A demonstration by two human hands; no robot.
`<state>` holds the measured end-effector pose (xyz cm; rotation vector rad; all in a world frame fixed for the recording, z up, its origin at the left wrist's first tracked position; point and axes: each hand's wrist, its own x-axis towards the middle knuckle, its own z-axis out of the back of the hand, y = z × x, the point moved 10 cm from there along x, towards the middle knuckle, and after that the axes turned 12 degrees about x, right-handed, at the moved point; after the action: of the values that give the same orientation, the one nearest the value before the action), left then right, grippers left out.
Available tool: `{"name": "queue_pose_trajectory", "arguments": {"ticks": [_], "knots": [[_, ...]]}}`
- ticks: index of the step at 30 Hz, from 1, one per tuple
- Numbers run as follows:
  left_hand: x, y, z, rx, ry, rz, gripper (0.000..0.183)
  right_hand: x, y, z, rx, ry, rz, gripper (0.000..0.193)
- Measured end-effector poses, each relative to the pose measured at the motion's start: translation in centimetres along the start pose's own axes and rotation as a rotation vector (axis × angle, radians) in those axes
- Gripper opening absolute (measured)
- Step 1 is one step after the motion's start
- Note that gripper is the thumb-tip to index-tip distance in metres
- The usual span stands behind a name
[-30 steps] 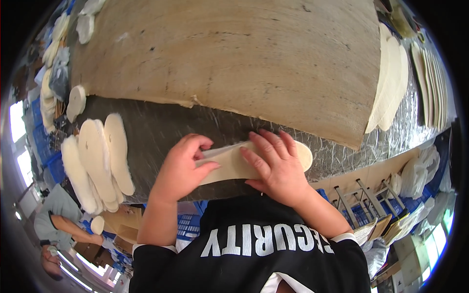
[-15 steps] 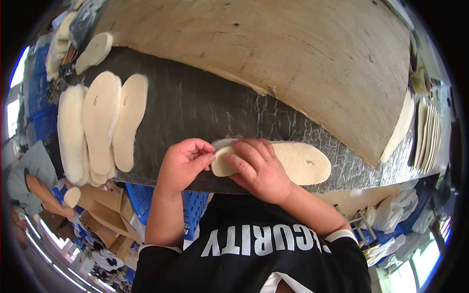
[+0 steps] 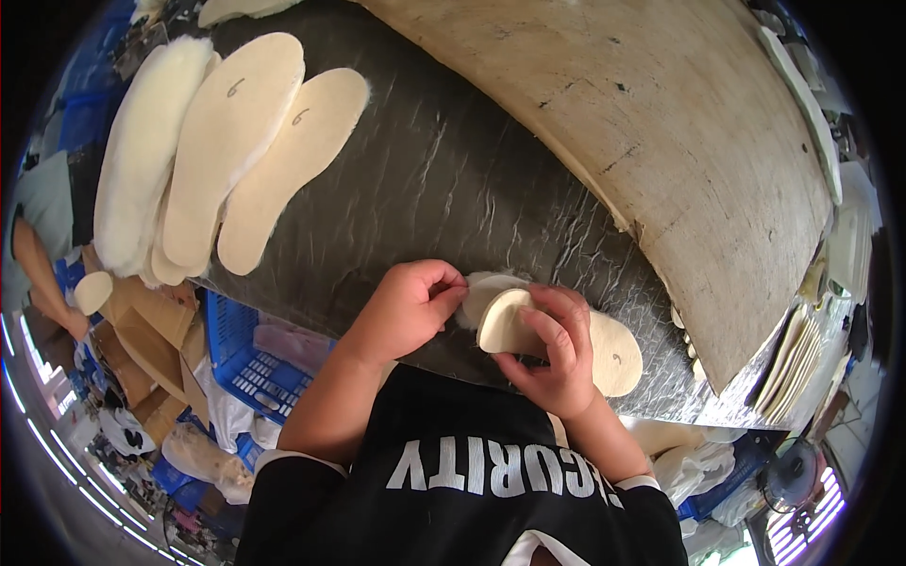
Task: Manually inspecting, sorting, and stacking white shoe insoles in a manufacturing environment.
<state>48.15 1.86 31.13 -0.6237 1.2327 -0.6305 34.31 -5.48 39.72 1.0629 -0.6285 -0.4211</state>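
A cream insole [image 3: 615, 354] lies at the table's front edge. My right hand [image 3: 559, 354] is closed around its near end, which is bent up off the table, with thumb below and fingers above. Under this raised end shows a whitish, fuzzy-edged layer [image 3: 486, 286], flat on the table. My left hand [image 3: 411, 307] pinches the rim of that layer between thumb and forefinger. Whether the layer is joined to the insole further right is hidden by my right hand.
Several insoles [image 3: 236, 141] lie at the left, one with its white fleece [image 3: 151, 160] up. A brown board [image 3: 661, 113] covers the far right. Thin pale sheets [image 3: 791, 363] stand stacked at the right. Below the edge are a blue basket [image 3: 250, 354] and a cardboard box [image 3: 146, 325]; a person's forearm [image 3: 42, 264] shows.
My view has turned, so the table appears tilted. My right hand has lifted and bent back the insole's end, uncovering more of the whitish layer. My left hand now pinches that layer's rim.
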Motion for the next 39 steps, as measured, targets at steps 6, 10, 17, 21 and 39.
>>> {"name": "queue_pose_trajectory", "arguments": {"ticks": [6, 10, 17, 21, 39], "knots": [[-0.4, -2.0, -0.3, 0.019, -0.022, -0.239, 0.004, 0.1, -0.2, -0.2, -0.095, 0.049, -0.038, 0.067], [-0.4, -2.7, -0.5, -0.078, -0.011, -0.275, 0.005, 0.0, -0.3, -0.2, -0.127, 0.051, -0.064, 0.066], [-0.5, -2.9, -1.1, -0.157, 0.078, -0.253, 0.005, -0.3, -0.7, -0.1, -0.119, 0.024, -0.087, 0.065], [-0.6, -3.3, -1.2, -0.121, 0.059, -0.301, 0.005, -0.6, -1.0, 0.0, -0.097, 0.008, -0.111, 0.064], [-1.0, -4.6, 0.3, 0.257, -0.243, -0.313, 0.003, -0.1, -1.8, -0.7, -0.194, 0.014, -0.192, 0.075]]}}
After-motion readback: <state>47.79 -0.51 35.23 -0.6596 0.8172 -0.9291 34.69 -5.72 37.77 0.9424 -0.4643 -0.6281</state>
